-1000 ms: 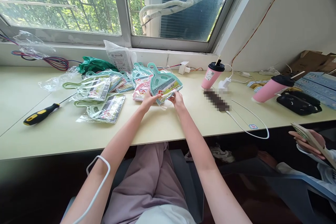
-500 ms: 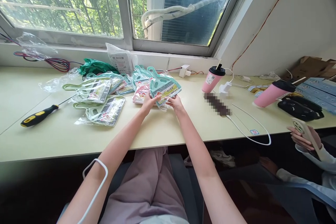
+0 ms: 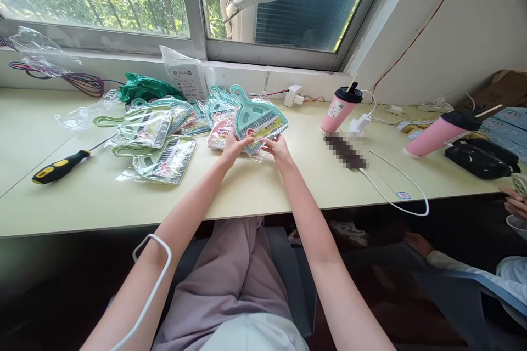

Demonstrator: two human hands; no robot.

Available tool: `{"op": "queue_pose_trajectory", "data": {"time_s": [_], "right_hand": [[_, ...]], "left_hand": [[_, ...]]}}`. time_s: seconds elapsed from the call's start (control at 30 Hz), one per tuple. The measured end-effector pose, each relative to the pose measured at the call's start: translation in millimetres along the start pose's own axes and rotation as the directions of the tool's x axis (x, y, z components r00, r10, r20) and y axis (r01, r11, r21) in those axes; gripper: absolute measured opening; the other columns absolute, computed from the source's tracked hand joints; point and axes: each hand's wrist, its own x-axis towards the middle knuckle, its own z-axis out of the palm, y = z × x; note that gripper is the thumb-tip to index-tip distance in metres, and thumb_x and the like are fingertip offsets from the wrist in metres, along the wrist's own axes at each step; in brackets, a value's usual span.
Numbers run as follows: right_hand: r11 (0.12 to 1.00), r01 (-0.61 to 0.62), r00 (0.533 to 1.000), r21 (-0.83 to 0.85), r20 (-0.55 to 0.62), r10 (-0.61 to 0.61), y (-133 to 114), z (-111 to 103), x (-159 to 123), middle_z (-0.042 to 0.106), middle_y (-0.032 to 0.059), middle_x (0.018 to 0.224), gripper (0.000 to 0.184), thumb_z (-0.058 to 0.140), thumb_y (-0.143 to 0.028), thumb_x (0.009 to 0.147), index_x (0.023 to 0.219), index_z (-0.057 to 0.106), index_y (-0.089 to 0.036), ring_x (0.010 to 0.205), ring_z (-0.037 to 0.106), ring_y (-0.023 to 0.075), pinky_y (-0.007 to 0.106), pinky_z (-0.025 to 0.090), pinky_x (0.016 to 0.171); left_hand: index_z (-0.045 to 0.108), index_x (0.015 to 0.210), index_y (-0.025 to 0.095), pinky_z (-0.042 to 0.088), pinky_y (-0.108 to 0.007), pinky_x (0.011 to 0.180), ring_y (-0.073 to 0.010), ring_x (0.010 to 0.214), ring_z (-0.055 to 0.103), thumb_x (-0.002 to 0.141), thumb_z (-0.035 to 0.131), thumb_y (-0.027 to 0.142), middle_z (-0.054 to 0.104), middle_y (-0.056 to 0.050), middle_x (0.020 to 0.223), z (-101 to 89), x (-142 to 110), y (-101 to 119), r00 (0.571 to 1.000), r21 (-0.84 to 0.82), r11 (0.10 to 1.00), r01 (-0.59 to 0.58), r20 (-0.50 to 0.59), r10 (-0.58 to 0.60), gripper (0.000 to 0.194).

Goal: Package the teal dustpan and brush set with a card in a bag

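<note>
Both my hands grip a small mint-green dustpan and brush set (image 3: 259, 116) in clear plastic wrap, tilted with its handle toward the window. My left hand (image 3: 235, 151) has its thumb over the lower left corner. My right hand (image 3: 278, 149) closes on the lower right edge. Partly hidden behind it lie a pink wrapped set (image 3: 220, 132) and another mint-green set (image 3: 217, 101). Left of my hands, several wrapped green sets (image 3: 142, 125) are piled up, with one pale green set (image 3: 167, 162) nearest the table's front edge.
A yellow-black screwdriver (image 3: 61, 167) lies at the left. Green plastic (image 3: 148, 88) and a white bag (image 3: 187, 74) sit by the window. Pink cups (image 3: 341, 111), a charger cable (image 3: 426, 205) and a black pouch (image 3: 477, 159) are to the right. Another person's hand (image 3: 514, 203) shows at the right edge.
The camera view has tilted down slightly, so the table appears higher. My hands keep the same hold on the dustpan set. The other person's hand and phone have moved toward the right edge.
</note>
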Motion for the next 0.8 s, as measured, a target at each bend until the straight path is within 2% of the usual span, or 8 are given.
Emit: {"op": "queue_pose_trajectory", "data": {"time_s": [0.13,0.27,0.53,0.8], "right_hand": [[1.000,0.012,1.000,-0.012,-0.010,-0.012,0.6,1.4,0.4,0.071,0.0022,0.104,0.039,0.078,-0.016,0.068,0.101,0.058,-0.022,0.090,0.070,0.0156,0.026,0.063,0.072],[0.999,-0.004,1.000,-0.035,-0.006,0.004,0.6,1.4,1.0,0.071,0.0004,0.101,0.040,0.078,-0.018,0.068,0.101,0.057,-0.023,0.084,0.070,0.0132,0.023,0.061,0.069],[0.997,-0.044,0.998,0.064,-0.037,0.046,-1.6,2.1,2.6,0.070,-0.0012,0.090,0.016,0.065,-0.030,0.085,0.099,0.059,-0.024,0.069,0.067,0.0100,0.021,0.059,0.063],[0.995,-0.058,0.998,0.087,-0.028,0.061,-2.1,0.9,3.3,0.070,-0.0014,0.084,0.012,0.065,-0.028,0.085,0.095,0.058,-0.023,0.067,0.068,0.0110,0.022,0.059,0.064]], "left_hand": [[0.059,0.104,0.017,0.055,-0.042,0.087,-0.0273,0.098,0.067,0.058,0.085,0.038,0.070,-0.009,0.101,0.0,2.2,-1.0,0.998,0.031,0.997,-0.068,-0.015,0.069,0.057],[0.058,0.103,0.017,0.054,-0.042,0.089,-0.0271,0.097,0.067,0.058,0.085,0.038,0.071,-0.008,0.101,-0.2,2.1,1.6,0.997,0.006,0.997,-0.081,0.002,0.081,0.057],[0.061,0.101,0.016,0.052,-0.042,0.090,-0.0286,0.100,0.067,0.057,0.086,0.039,0.071,-0.010,0.101,-1.7,1.5,8.0,0.997,0.020,0.997,-0.081,0.010,0.080,0.056],[0.061,0.104,0.017,0.054,-0.039,0.086,-0.0266,0.097,0.067,0.057,0.085,0.038,0.071,-0.009,0.101,-2.3,1.8,3.6,0.998,0.038,0.998,-0.057,-0.013,0.058,0.056]]}}
